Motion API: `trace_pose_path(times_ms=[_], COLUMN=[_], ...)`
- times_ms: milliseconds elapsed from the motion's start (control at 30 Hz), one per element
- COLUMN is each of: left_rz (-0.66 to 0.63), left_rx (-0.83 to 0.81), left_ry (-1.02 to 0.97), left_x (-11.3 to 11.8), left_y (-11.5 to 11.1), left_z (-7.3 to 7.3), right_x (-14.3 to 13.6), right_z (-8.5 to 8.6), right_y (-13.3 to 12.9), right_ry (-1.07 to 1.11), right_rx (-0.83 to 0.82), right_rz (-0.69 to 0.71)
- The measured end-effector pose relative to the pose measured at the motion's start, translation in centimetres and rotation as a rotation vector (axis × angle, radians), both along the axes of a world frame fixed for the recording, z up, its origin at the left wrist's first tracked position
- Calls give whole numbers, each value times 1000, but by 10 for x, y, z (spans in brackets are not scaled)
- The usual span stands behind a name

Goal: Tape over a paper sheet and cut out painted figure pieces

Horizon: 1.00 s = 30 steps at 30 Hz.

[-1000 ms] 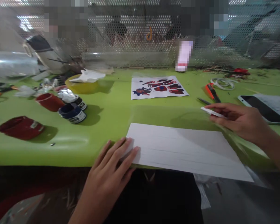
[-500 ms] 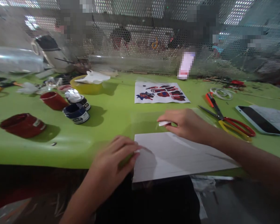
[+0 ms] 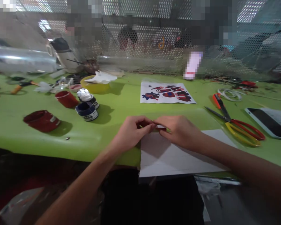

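Note:
My left hand (image 3: 137,131) meets my right hand (image 3: 178,129) above the top left corner of a white sheet (image 3: 173,159). Between my right thumb and fingers is a small white piece (image 3: 160,126). The left fingertips are pinched together at its left end; whether they grip the piece or something smaller is hidden. The sheet lies at the front edge of the green table, partly under my right forearm. Beyond my hands lies a printed sheet (image 3: 168,93) with red, black and blue shapes.
Scissors (image 3: 229,120), a cutter (image 3: 217,100) and a phone (image 3: 269,123) lie right. Left are a dark red jar (image 3: 43,122), a red jar (image 3: 66,99), a blue jar (image 3: 87,112), a yellow bowl (image 3: 96,87) and a hammer (image 3: 22,86). A mesh panel (image 3: 145,40) stands behind.
My left hand has left the white sheet's left edge and moved up and right to my right hand, fingertips now together. The view has shifted slightly left.

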<state>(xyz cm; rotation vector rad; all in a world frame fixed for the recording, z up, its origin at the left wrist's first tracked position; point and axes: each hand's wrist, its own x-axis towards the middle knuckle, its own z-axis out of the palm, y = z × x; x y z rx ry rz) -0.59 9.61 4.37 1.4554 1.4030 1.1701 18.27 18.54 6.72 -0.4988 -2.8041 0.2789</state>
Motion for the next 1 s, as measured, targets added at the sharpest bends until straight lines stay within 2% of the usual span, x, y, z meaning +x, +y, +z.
trace_pose_path(times_ms=[100,200,333,500,800,1000], left_rz=[34,28,36,35,67,106], left_rx=[-11,4,22,13,-30,-22], left_ry=[86,151,248,351,342,314], left_x=[-7,-14,-22,-30,-28,-27], left_y=[1,1,-2,-9,-8,-12], left_z=[-1,0,0,-2,-7,-9], right_x=[4,8,8,5,-2,-4], right_z=[-3,-5,-7,-9,-6,-11], right_y=[4,7,7,4,-1,-2], right_ry=[116,202,234,146,127,161], right_rx=[-71,-29,24,-46,-48,-86], right_rz=[143,178,142,128,-51,-84])
